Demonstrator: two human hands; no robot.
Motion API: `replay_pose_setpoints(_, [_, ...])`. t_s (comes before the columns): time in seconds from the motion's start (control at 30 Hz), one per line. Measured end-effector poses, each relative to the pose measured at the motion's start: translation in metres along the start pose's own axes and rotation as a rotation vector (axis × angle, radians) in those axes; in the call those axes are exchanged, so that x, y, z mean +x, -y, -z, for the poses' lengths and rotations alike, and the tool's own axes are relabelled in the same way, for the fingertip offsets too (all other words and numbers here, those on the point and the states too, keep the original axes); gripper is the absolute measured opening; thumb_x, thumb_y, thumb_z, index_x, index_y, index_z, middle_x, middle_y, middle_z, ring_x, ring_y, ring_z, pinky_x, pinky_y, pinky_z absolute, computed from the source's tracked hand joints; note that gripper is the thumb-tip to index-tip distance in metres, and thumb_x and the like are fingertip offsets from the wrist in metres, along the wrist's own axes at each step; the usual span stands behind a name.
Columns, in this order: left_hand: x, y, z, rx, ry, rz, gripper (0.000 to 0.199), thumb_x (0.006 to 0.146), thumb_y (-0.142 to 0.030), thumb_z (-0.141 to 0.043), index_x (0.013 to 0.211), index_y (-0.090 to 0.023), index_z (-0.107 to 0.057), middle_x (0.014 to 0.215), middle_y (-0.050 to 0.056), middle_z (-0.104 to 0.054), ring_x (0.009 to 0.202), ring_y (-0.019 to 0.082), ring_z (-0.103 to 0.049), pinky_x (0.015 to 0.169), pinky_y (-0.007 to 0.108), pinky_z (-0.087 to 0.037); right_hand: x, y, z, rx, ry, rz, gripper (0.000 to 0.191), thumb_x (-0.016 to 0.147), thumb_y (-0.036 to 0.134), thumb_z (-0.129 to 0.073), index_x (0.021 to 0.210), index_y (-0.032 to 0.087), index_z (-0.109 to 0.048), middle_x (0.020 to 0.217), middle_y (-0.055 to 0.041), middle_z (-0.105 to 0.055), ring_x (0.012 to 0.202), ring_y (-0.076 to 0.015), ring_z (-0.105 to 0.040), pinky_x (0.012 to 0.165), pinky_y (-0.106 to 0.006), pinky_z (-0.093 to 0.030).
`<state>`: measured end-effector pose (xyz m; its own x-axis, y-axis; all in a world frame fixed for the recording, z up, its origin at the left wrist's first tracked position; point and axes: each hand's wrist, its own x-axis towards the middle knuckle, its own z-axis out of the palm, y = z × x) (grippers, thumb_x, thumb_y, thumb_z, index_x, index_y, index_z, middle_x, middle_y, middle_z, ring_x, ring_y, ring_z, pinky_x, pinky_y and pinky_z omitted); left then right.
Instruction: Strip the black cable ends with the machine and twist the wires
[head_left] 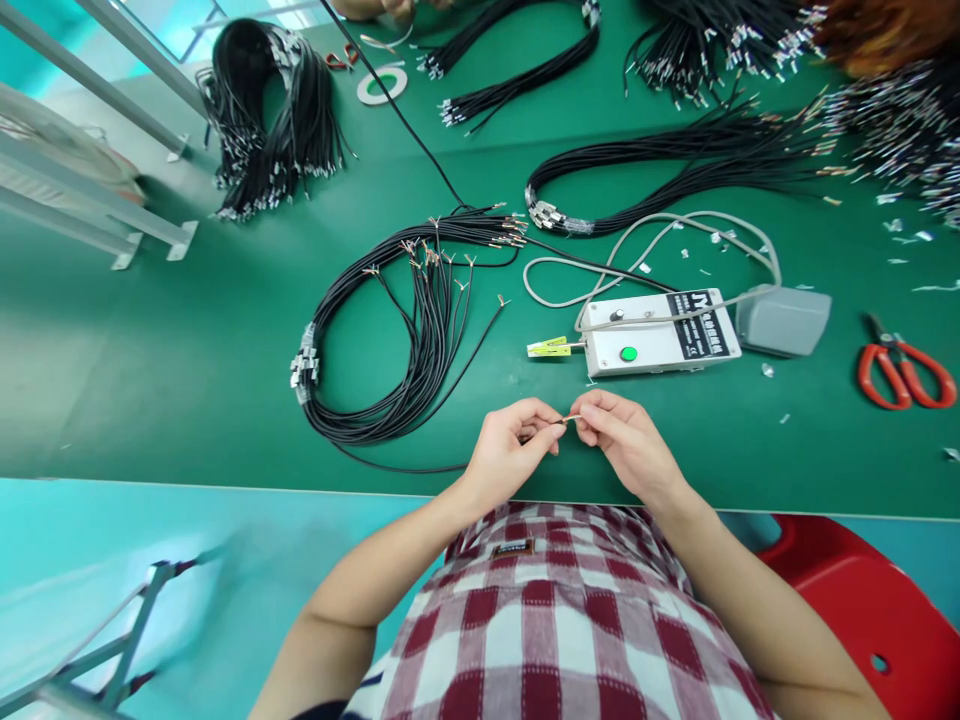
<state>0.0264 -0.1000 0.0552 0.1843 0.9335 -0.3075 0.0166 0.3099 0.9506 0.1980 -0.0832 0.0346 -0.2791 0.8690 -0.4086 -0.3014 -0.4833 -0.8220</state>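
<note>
White JY box [637, 345]: in the head view this is the landmark, a hard-edged rectangular case with a smooth green button [628, 354], sitting on the matte green worktop [187, 390].
Left hand [499, 450]: on the near side of the box, fingers closed in a small pinch on a black cable [409, 469], seemingly to steady it close to its tip.
Right hand [630, 445]: also on the near side of the box, thumb and forefinger brought together on the bared cable end [572, 418], probably because strands so thin allow only a fingertip hold.
Bared cable end: between the two hands, just nearer the person than the box; pale and coppery, its finer detail too small to tell.
Cable bundle [367, 428]: left of the box, likely placed there to suit the left hand; glossy black, bent into an open loop, with shiny silver connectors [304, 367] gathered at its outer bend.
Yellow-green clip [551, 348]: projecting from the box's left end, facing the bundle.
Grey pedal-like block [784, 320]: against the box's right end, wedge-shaped, its soft grey cord [778, 268] looping loosely behind.
Red-handled pliers [889, 342]: farther right of the box, lying with rounded handles spread, perhaps parked within the right hand's reach.
</note>
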Motion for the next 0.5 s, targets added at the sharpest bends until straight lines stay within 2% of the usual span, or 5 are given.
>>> replay_pose_setpoints(0.13, [0.000,0.001,0.000,-0.002,-0.023,-0.018,0.026,0.082,-0.039,-0.072,0.081,-0.015,-0.063,0.061,0.000,-0.062,0.052,0.009,-0.054,0.053,0.022,-0.045,-0.004,-0.008,-0.003,-0.030,-0.019,0.041,0.027,0.073,0.045,-0.081,0.073,0.020,-0.069,0.062,0.0025,-0.054,0.057,-0.0096,-0.042,0.057,-0.027,-0.037])
replay_pose_setpoints(0.27, [0.000,0.004,0.002,0.085,-0.022,-0.081,0.018,0.086,-0.032,-0.068,0.083,-0.014,-0.064,0.064,0.001,-0.064,0.057,0.010,-0.059,0.058,0.022,-0.048,-0.003,-0.009,-0.001,-0.076,-0.021,0.053,0.029,0.065,0.040,-0.088,0.079,0.021,-0.071,0.073,-0.0002,-0.065,0.063,-0.0109,-0.052,0.059,-0.025,-0.045])
replay_pose_setpoints(0.37, [-0.002,0.006,0.003,0.260,-0.038,-0.202,0.012,0.090,-0.025,-0.063,0.084,-0.014,-0.066,0.068,0.001,-0.066,0.061,0.011,-0.061,0.061,0.022,-0.049,-0.001,0.000,0.004,-0.133,-0.010,0.033,0.034,0.061,0.038,-0.090,0.084,0.020,-0.073,0.078,-0.0023,-0.069,0.068,-0.0126,-0.060,0.060,-0.025,-0.050])
replay_pose_setpoints(0.5, [-0.003,0.010,0.003,0.548,-0.084,-0.458,0.012,0.093,-0.018,-0.057,0.087,-0.016,-0.067,0.078,0.004,-0.071,0.067,0.012,-0.063,0.064,0.022,-0.049,0.000,0.017,0.006,-0.232,0.066,-0.019,0.034,0.059,0.036,-0.091,0.084,0.019,-0.074,0.072,-0.0011,-0.069,0.061,-0.0115,-0.060,0.059,-0.026,-0.052])
